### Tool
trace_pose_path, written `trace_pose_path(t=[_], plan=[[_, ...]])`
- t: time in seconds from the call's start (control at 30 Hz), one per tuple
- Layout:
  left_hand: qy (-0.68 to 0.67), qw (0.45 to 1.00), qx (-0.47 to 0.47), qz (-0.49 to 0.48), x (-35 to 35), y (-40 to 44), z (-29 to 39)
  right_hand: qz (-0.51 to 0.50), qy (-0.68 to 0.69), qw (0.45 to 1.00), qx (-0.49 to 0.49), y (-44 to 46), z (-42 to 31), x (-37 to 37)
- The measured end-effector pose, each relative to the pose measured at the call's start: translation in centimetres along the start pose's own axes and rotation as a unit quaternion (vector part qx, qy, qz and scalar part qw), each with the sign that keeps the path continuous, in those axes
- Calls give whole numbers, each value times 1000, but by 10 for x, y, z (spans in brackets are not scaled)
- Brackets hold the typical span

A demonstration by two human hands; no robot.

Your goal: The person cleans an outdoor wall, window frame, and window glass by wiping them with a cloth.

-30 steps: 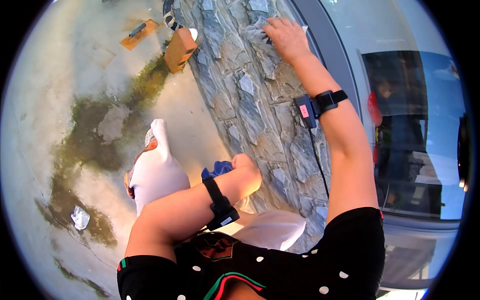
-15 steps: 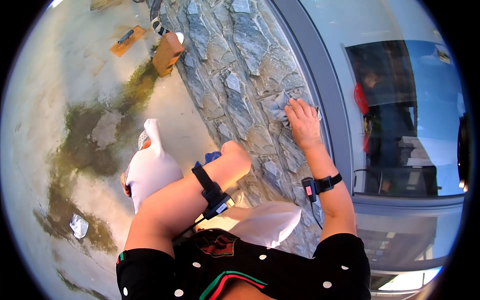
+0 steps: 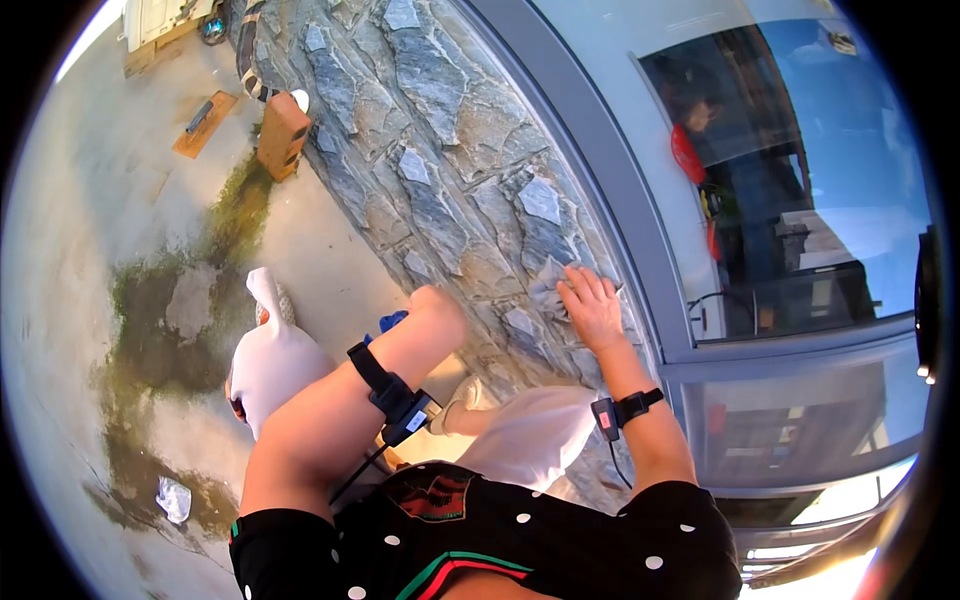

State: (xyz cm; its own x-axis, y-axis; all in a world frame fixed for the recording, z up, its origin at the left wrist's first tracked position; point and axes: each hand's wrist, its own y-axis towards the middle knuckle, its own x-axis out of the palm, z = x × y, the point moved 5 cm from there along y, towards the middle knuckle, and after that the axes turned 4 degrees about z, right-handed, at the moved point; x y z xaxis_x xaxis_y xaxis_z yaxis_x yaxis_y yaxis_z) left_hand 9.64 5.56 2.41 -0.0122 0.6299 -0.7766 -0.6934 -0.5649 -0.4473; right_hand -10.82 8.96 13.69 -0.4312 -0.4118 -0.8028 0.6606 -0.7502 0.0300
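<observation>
My right hand (image 3: 592, 308) lies over a crumpled grey cloth (image 3: 547, 288), pressing it against the stone wall (image 3: 480, 240) beside the window frame. Its fingers are bent over the cloth, part of which sticks out on the left. My left hand (image 3: 437, 308) is bent down at the wrist in front of the wall, its fingers hidden from view. Something blue (image 3: 392, 320) peeks out behind the left forearm; whether that hand holds it is hidden.
A grey window frame (image 3: 640, 190) with reflecting glass runs along the right. On the concrete stand a brick (image 3: 283, 137) and a wooden float (image 3: 205, 124). A crumpled clear plastic bag (image 3: 173, 499) lies at lower left. A striped hose (image 3: 247, 60) follows the wall's base.
My right hand and the cloth have slid along the wall toward me, uncovering a pale stone. The view has shifted, and my left hand remains bent down.
</observation>
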Motion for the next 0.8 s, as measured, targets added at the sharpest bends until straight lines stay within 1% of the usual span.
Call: trace_pose_path(t=[0.1, 0.17, 0.23, 0.3, 0.37, 0.4, 0.43, 0.47, 0.5, 0.53, 0.57, 0.67, 0.8], plan=[[-1, 1000, 1, -13, 4, 6, 3, 64, -9, 998, -7, 63, 2, 1], [-2, 1000, -4, -12, 2, 7, 4, 89, 28, 996, 6, 114, 4, -8], [10, 999, 14, -32, -8, 3, 3, 154, 31, 987, 23, 164, 15, -27], [25, 999, 21, -15, -3, 13, 3, 232, -12, 972, 29, 211, 32, -54], [41, 999, 33, -1, -3, 18, 3, 288, -73, 955, 20, 247, 53, -75], [47, 998, 45, -24, -5, 18, 3, 287, -73, 955, 24, 261, 63, -80], [52, 996, 57, -47, -6, 18, 3, 275, -104, 956, 19, 273, 70, -84], [56, 995, 59, -50, -5, 21, 4, 262, -134, 956, 16, 276, 75, -84], [58, 996, 43, -50, -5, 25, 3, 260, -135, 956, 21, 272, 81, -81], [59, 997, 27, -49, -4, 29, 1, 211, -136, 967, 29, 268, 87, -74], [63, 997, 30, -46, -2, 31, -1, 162, -136, 977, 36, 262, 93, -66], [88, 994, 48, -30, 2, 36, -2, 177, -136, 974, 30, 208, 91, -61], [94, 993, 68, -11, 11, 40, -1, 167, -125, 976, 68, 105, 82, -69]])
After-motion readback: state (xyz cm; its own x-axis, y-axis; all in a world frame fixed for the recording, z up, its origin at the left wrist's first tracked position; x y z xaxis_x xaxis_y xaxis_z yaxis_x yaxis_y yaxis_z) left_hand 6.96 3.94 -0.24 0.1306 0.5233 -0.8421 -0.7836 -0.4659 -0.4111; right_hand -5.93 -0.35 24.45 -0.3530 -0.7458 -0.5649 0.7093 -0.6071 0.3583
